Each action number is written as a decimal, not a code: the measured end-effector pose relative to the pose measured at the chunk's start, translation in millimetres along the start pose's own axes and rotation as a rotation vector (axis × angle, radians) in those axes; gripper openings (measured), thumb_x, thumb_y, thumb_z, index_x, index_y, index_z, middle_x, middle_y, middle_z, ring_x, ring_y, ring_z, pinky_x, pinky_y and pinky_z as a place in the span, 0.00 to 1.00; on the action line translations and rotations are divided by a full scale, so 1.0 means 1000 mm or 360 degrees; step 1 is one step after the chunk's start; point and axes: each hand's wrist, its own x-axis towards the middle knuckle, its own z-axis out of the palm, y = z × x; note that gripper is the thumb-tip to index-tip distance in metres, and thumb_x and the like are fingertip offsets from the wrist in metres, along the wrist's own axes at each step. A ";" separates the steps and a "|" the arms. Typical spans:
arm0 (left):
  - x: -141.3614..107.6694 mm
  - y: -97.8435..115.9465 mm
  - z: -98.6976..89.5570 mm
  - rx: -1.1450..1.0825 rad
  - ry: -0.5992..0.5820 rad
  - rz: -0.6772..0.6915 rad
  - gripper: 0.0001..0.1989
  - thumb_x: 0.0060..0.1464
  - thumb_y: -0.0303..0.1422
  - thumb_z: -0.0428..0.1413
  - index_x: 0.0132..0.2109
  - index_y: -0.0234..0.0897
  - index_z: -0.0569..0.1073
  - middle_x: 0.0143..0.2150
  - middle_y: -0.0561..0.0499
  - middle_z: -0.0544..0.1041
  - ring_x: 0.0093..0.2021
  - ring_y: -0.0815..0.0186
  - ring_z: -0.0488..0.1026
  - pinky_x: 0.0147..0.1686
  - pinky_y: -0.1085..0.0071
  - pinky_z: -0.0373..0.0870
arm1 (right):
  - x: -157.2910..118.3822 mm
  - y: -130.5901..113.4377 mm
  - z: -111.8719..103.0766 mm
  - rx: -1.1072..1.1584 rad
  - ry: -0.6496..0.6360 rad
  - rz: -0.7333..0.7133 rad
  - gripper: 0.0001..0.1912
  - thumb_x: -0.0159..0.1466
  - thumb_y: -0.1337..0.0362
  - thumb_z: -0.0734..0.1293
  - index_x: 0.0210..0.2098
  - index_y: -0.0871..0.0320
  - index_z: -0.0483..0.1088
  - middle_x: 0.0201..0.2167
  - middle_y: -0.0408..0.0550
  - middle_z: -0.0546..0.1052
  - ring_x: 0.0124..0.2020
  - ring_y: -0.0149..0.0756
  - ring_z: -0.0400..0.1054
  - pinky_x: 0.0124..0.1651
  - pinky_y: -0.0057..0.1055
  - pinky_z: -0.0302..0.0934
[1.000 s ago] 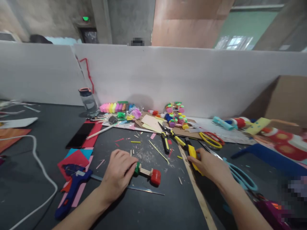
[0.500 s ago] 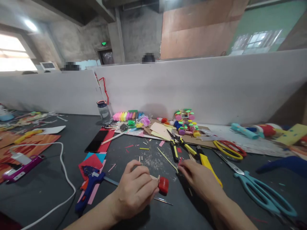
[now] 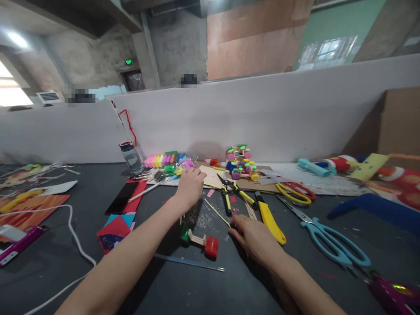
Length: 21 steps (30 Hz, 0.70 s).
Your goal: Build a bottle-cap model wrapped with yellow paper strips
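My left hand reaches over the back of the work area, beside the wrapped clay pieces and a beige card; its fingertips are partly hidden. My right hand has its fingers pinched at the end of a thin yellowish stick, with a small red bit at the fingertips. Between my arms lies a small piece made of pale sticks with a red block at one end and a green block at the other. A clear bluish strip lies just in front of it.
Yellow-black pliers, a yellow utility knife and teal scissors lie to the right. A phone and a white cable are at left. Colourful models stand at the back before a white partition.
My left hand has let go of the red and green piece and moved forward, leaving it on the table. My right hand stays low at the stick. The view has shifted slightly right.
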 end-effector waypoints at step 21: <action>0.050 -0.023 0.097 0.0268 -0.0270 0.0632 0.18 0.63 0.38 0.56 0.56 0.35 0.70 0.55 0.43 0.74 0.50 0.58 0.75 0.48 0.55 0.75 | -0.004 -0.004 -0.005 0.0015 -0.0023 0.0042 0.12 0.70 0.59 0.66 0.47 0.61 0.72 0.44 0.49 0.76 0.44 0.37 0.73 0.48 0.42 0.70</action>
